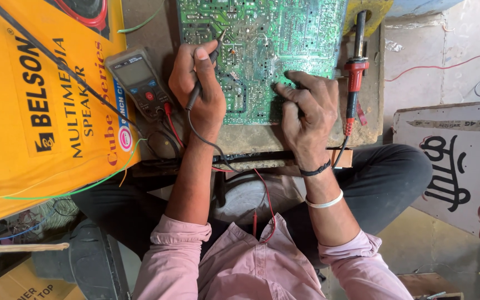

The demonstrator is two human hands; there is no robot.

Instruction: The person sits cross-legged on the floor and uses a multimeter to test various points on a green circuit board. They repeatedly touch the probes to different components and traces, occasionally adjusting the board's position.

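A green circuit board (pixel 262 39) lies solder side up on a worn low bench (pixel 251 139). My left hand (pixel 198 91) grips a black meter probe (pixel 195 94), its tip touching the board near its left part. My right hand (pixel 306 108) rests on the board's lower right edge, fingers pressing it flat. A grey multimeter (pixel 139 80) with a red dial button sits just left of my left hand, its black and red leads trailing toward my lap.
A red-handled soldering iron (pixel 354 72) lies along the bench's right edge. A large yellow cardboard box (pixel 34 111) fills the left side, crossed by a green wire. A white signboard (pixel 462 161) leans at right. My crossed legs sit below the bench.
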